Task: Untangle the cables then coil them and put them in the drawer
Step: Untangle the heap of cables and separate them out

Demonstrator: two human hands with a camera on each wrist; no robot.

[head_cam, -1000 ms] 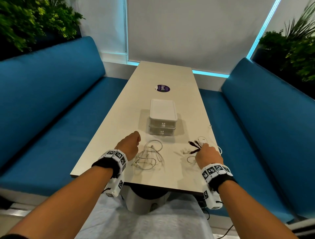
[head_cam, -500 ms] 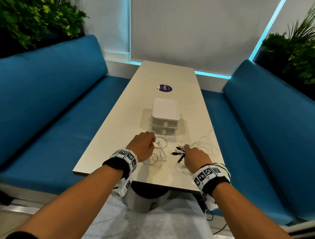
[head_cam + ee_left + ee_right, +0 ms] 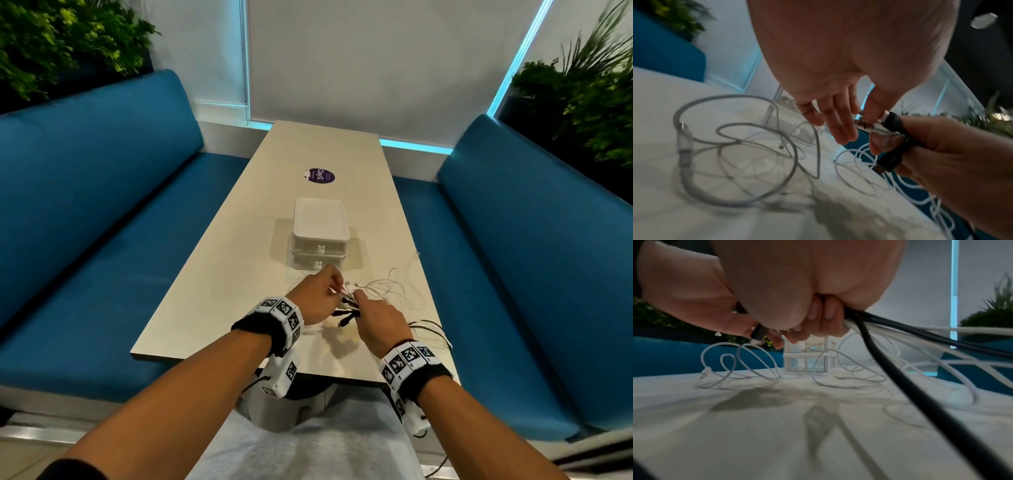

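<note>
Nearest the camera, just on the near side of the white drawer unit (image 3: 320,240), the right hand (image 3: 382,320) has its fingers curled tight around a bundle of black cables (image 3: 900,369) and white cables (image 3: 941,369), which fan out from the fist to the right and trail over the tabletop (image 3: 212,294) edge. Dark plug ends (image 3: 346,310) stick out of the fist toward the left hand (image 3: 317,298), which meets it there. In the left wrist view the left thumb and a finger pinch a silver connector (image 3: 875,126) at the front of that bundle, while the other fingers (image 3: 840,123) reach out nearly straight.

On the tabletop to the left of the drawer unit's front, a loose tangle of grey-white cable (image 3: 735,146) lies in open loops, with its plug (image 3: 683,142) on the left side of the tangle. More thin white loops (image 3: 394,287) lie to the right of the drawer unit's front, close to the tabletop's right edge.

The drawer unit itself stands in the middle of the tabletop, two drawers stacked, both closed, each with a small rabbit-shaped knob (image 3: 801,364). Beyond it, a round purple sticker (image 3: 321,176) lies flat on the tabletop.
</note>
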